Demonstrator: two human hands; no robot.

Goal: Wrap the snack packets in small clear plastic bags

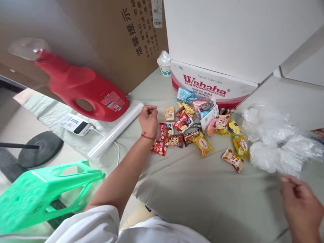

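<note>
Cloth [182,192]: grey-green, creased, over the surface
Carton [101,30]: brown, behind
Stool [27,189]: green, over pale floor [69,152]
Clear plastic [275,141]: crumpled, right
Plastic roll [116,130]: on cloth, left
Left hand [149,119]: curled by roll's end, grip unclear
Right hand [301,206]: near clear plastic, grip unclear
Snacks [201,143]: wrapped, between hands

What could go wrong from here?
The clear roll lies with its near end close to the edge of the cloth-covered surface; a bump from the left hand might send it off. The left wrist could nudge the red snack packet beside it. The right hand, close to the crumpled clear plastic, might snag and drag it.
</note>
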